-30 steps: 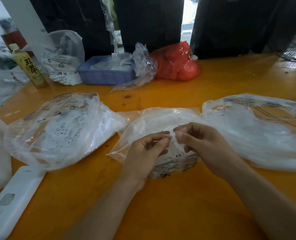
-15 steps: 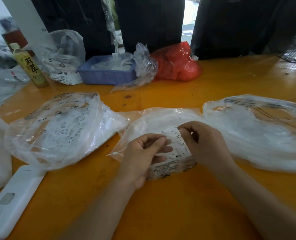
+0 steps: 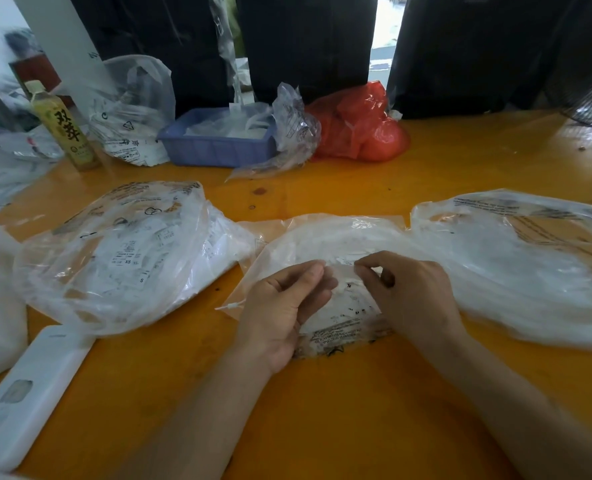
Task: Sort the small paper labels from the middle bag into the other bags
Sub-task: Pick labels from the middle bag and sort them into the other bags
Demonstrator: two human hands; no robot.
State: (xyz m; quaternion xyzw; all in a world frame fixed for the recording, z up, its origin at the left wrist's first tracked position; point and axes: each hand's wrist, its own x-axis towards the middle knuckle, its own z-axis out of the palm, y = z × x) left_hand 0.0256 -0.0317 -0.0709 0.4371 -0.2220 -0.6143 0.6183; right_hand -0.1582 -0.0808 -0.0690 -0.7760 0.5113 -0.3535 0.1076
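Two bare forearms showing from the lower edge, no sleeves covering them, left hand (image 3: 284, 306) and right hand (image 3: 412, 296) wearing no gloves, rings or watch, fingernails showing short

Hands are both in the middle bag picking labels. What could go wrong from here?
1. The labels are small, white and sit under glossy film, so the right hand may pinch several at once or catch the middle bag instead.
2. The left bag and right bag look nearly alike; a label could land in the wrong one.
3. The left hand seems only loosely on the bag, which may slide on the table.
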